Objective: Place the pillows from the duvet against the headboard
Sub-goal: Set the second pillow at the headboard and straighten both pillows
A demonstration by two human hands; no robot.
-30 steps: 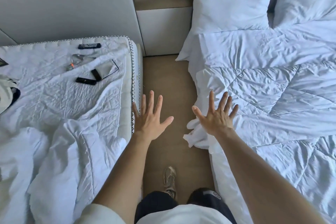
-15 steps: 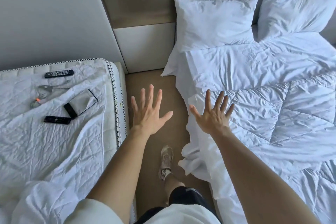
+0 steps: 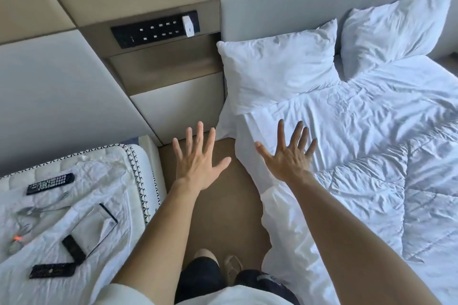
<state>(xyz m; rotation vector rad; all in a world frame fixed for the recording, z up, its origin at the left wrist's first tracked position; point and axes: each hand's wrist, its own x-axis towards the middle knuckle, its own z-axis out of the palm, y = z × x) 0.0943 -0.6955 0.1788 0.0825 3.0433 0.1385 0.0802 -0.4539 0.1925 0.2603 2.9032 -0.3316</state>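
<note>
View has advanced up the aisle toward the headboard (image 3: 309, 2), so both pillows (image 3: 280, 69) now lean against it at 1 o'clock, clear of the duvet (image 3: 396, 205), while left hand (image 3: 198, 163) and right hand (image 3: 288, 158) hover splayed, empty; task looks done.

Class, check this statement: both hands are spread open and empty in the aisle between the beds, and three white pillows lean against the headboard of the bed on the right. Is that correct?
Not quite. The head view shows two white pillows, not three: the near pillow and the far pillow lean against the headboard. The rest holds: the left hand and right hand are spread open and empty.
</note>
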